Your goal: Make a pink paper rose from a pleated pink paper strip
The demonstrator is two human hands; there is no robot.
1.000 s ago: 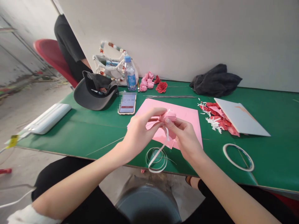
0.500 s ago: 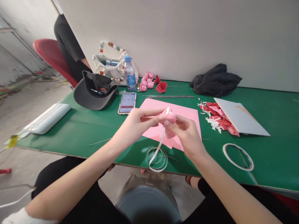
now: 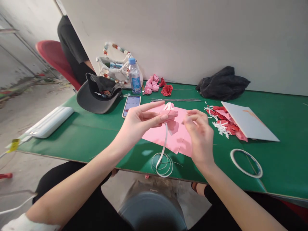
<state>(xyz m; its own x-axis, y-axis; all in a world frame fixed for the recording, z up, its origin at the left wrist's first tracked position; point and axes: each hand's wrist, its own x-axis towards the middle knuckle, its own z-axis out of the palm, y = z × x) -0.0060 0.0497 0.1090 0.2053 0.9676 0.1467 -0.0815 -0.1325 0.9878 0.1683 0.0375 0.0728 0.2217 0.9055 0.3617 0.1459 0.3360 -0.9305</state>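
Note:
My left hand [image 3: 138, 120] pinches a half-made pink paper flower [image 3: 170, 114] between thumb and fingers, above the pink paper sheets [image 3: 179, 141] on the green table [image 3: 96, 138]. A white tape strip [image 3: 165, 141] hangs from the flower down to a loose white coil [image 3: 161, 165] near the table's front edge. My right hand [image 3: 199, 134] hovers just right of the flower, fingers curled and apart, holding nothing that I can see.
A phone [image 3: 131, 105], a grey cap [image 3: 98, 94], a water bottle [image 3: 134, 76], finished paper roses [image 3: 157, 86], thin wires [image 3: 175, 100], paper scraps [image 3: 222, 120], a white card [image 3: 249, 121], a tape ring [image 3: 245, 158] and a black cloth [image 3: 222, 82] lie about. Another person sits far left [image 3: 72, 48].
Both hands have risen with the flower. My right hand has let go of the flower and drawn off to the right; the left hand alone keeps it.

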